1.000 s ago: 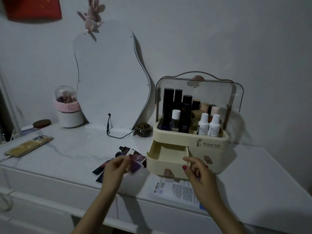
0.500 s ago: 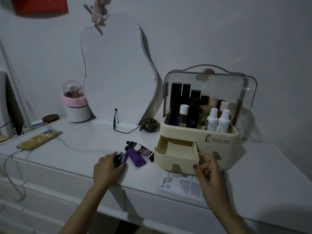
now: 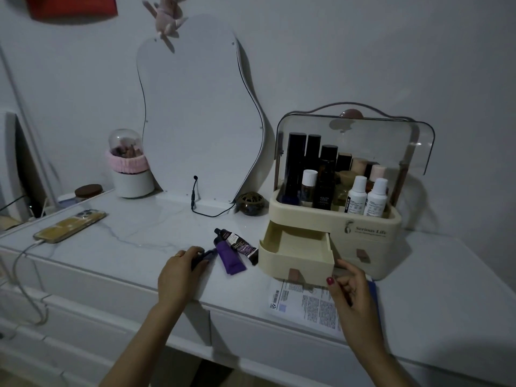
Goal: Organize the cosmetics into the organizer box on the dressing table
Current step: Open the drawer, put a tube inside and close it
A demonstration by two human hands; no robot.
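Down near the front edge of the dressing table (image 3: 125,236), the left hand (image 3: 180,270) lies knuckles-up with its fingers curled over some thin dark cosmetic sticks (image 3: 205,255), whose ends poke out past the fingertips; how many it holds cannot be told in the dim light. Just beside those ends lies a purple tube (image 3: 229,258), and a black tube (image 3: 237,243) with a pale label lies against its far side, both pointing toward the back edge with their caps. The right hand (image 3: 349,291) hovers at the front right corner of the pulled-out drawer (image 3: 296,254), thumb and fingers loosely bent and holding nothing; whether the fingertips touch the drawer front cannot be made out. That drawer belongs to the cream organizer box (image 3: 332,219), which stands toward the back right of the table top, its clear lid (image 3: 357,141) raised and its upper tray filled with upright dark bottles (image 3: 310,169) and two white bottles (image 3: 367,195). Under the drawer and the right hand a printed sheet (image 3: 304,303) lies at the front edge. A wavy mirror (image 3: 195,113) stands at the back edge, a small dark round bowl (image 3: 250,203) between it and the box, and a phone (image 3: 69,226) on a cable rests near the left edge.
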